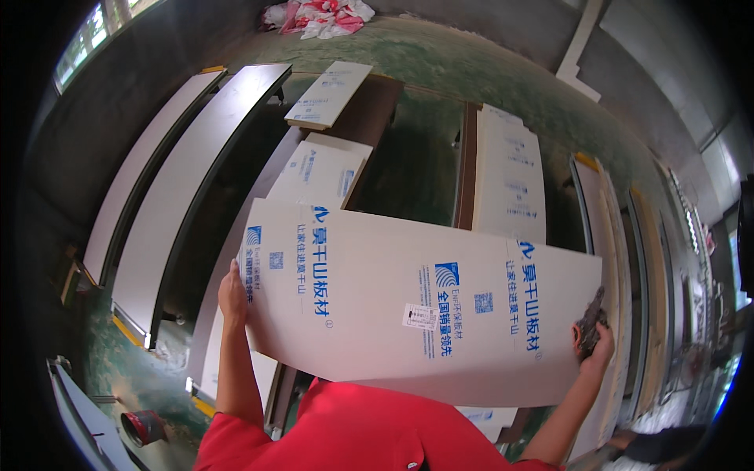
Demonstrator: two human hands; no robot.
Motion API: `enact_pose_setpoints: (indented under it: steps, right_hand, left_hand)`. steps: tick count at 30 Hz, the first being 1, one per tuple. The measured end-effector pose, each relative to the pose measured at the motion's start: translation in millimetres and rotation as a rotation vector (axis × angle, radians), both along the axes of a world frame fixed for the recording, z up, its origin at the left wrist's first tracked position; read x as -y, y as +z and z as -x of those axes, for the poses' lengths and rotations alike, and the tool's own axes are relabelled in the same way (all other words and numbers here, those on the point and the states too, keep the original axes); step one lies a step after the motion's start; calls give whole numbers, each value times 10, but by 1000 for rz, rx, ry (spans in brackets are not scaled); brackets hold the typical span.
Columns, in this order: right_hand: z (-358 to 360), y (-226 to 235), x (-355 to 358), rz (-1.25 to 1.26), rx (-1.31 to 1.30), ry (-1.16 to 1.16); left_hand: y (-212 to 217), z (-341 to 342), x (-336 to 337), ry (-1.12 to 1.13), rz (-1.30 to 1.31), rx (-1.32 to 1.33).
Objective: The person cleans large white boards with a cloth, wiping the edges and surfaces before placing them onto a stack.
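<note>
smooth, matt, seemingly film-faced wooden board [408, 306], rough concrete floor [471, 63]

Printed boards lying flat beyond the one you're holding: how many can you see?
3: a small printed board farthest away, another just past the held board, and a long one to the right. Others may be hidden underneath.

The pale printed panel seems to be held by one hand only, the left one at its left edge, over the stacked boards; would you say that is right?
Not quite: both hands hold it. The head view shows the left hand on the pale printed panel at its left edge and the right hand gripping its right edge, over the stacked boards.
</note>
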State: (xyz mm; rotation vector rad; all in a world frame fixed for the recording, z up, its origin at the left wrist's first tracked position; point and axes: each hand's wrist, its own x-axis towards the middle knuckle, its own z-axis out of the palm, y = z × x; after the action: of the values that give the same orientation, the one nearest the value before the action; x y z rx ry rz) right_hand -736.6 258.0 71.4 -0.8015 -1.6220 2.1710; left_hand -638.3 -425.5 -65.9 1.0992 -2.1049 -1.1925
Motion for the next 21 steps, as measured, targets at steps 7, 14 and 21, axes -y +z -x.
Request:
enact_pose_setpoints:
  steps: [7, 14, 21]
  right_hand:
    - [-236, -316, 118, -71, -16, -1]
    - [-476, -301, 23, -32, 43, 36]
    - [-779, -417, -42, 97, -3, 85]
  left_hand:
    - [259, -318, 156, 66, 45, 100]
    - [-98, -635, 105, 69, 70, 92]
    - [-39, -852, 110, 39, 126, 130]
